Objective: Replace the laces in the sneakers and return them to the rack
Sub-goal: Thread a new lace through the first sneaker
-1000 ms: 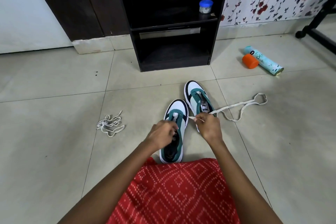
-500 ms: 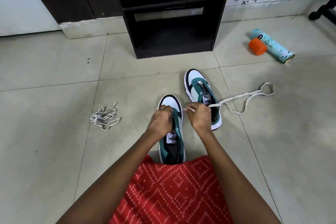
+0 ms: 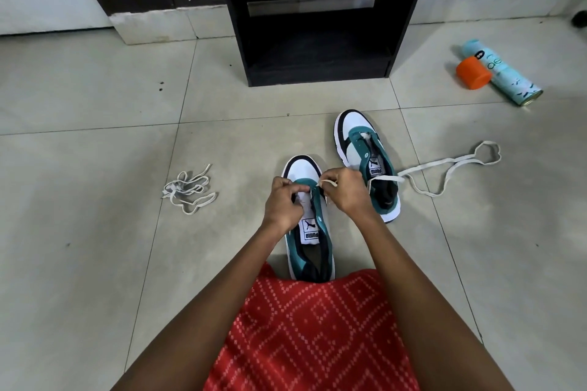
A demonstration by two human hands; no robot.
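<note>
Working at the near sneaker (image 3: 309, 232) on the tiled floor (image 3: 95, 232), its white toe pointing to 12 o'clock and its heel tucked at 6 o'clock against the red patterned garment (image 3: 311, 333). Curling the left hand (image 3: 283, 204) over the sneaker's 9 o'clock side and gripping the teal eyelet edge between thumb and fingertips. Pinching the free tip of the white lace (image 3: 386, 179) with the right hand (image 3: 347, 191), fingers bent, just at 3 o'clock of the left hand and nearly touching it above the eyelets. Trailing the rest of that lace toward 3 o'clock, across the mouth of the far sneaker (image 3: 359, 149) and out onto the tiles, ending in a loose loop. Working with the far sneaker standing just beside the right hand at about 2 o'clock, toe also toward 12, and with a tangled lace bundle (image 3: 189, 192) lying well apart at 9 o'clock of the left hand. Facing the dark rack (image 3: 317, 78) at 12 o'clock, beyond both sneakers, with a teal spray can (image 3: 505, 76) and an orange cap (image 3: 472, 73) lying against each other at 2 o'clock, well apart from the hands.
</note>
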